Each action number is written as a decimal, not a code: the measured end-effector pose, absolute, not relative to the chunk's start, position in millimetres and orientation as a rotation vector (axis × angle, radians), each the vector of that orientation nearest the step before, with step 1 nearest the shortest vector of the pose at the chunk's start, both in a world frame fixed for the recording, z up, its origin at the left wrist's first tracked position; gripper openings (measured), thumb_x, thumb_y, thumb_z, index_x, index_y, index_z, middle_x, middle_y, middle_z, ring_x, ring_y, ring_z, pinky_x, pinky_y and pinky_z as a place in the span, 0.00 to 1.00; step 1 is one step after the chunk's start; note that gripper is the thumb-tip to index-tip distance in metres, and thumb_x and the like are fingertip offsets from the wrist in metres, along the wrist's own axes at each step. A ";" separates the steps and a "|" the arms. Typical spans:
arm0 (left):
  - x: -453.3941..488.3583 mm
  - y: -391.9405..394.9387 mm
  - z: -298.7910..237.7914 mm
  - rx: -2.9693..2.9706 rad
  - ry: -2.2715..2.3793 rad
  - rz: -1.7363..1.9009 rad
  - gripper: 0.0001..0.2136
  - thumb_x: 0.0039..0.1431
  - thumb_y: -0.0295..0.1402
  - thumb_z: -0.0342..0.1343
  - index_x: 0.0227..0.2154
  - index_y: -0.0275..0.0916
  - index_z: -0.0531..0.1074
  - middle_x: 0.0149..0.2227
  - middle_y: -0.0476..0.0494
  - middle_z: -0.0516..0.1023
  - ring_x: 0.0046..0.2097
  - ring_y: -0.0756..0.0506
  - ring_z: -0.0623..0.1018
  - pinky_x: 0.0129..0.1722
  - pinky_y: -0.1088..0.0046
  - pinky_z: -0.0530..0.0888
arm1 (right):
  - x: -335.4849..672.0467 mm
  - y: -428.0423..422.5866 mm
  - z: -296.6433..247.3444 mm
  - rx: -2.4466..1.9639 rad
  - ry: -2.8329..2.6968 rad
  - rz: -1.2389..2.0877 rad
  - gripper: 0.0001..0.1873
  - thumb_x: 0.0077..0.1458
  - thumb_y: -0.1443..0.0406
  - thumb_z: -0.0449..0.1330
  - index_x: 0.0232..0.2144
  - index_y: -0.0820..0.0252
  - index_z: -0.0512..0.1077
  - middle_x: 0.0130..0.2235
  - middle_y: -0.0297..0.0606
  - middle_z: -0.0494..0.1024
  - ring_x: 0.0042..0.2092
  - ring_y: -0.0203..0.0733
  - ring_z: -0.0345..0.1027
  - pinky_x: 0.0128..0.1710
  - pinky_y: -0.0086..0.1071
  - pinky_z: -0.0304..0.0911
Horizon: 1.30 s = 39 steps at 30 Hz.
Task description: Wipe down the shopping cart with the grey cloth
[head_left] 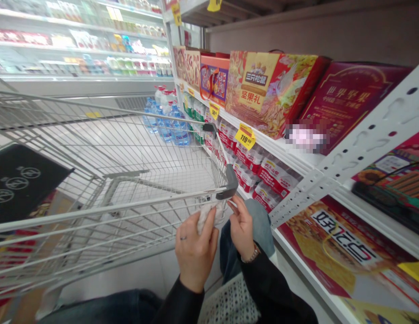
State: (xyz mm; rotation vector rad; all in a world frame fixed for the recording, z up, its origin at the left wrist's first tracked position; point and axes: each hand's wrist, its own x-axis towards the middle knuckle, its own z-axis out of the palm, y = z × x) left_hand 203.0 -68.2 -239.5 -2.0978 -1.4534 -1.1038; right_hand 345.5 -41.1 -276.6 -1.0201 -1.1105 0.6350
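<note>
A crumpled white cloth or tissue (pixel 205 212) is pinched in my left hand (pixel 196 245), whose fingers are bent and pressed against the wire end of the shopping cart (pixel 151 195). Close beside it, my right hand (pixel 242 227) has its fingers curled at the cart's edge, just under the grey plastic corner piece (pixel 227 186). Its fingertips seem to grip the frame there, though part of the contact is hidden. The cart's basket is made of grey metal wire. A dark panel with white round logos (pixel 23 180) is on its left side.
On the right, a white shelf (pixel 297 155) holds gift boxes (pixel 263 90), with packs of bottled drinks (pixel 243 171) below. A slotted white upright (pixel 361 130) stands close to my right arm. Blue water bottles (pixel 168 123) stand on the floor ahead, before a refrigerated display (pixel 77 49).
</note>
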 end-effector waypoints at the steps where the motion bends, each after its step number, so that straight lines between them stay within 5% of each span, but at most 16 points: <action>1: 203.3 -68.0 -242.0 -2.103 -1.456 -1.089 0.21 0.57 0.28 0.62 0.54 0.45 0.75 0.49 0.36 0.73 0.49 0.40 0.73 0.51 0.61 0.72 | 345.5 -41.1 -276.2 -1.022 -1.111 0.638 0.30 0.56 0.73 0.53 0.59 0.52 0.70 0.64 0.39 0.69 0.64 0.46 0.65 0.67 0.47 0.63; 39: 222.5 -70.7 -233.7 -2.153 -1.448 -1.047 0.21 0.61 0.30 0.60 0.58 0.45 0.72 0.51 0.37 0.73 0.51 0.41 0.73 0.52 0.63 0.70 | 347.1 -46.0 -263.7 -1.057 -1.014 0.686 0.23 0.56 0.68 0.57 0.54 0.55 0.75 0.60 0.40 0.75 0.61 0.47 0.70 0.62 0.45 0.68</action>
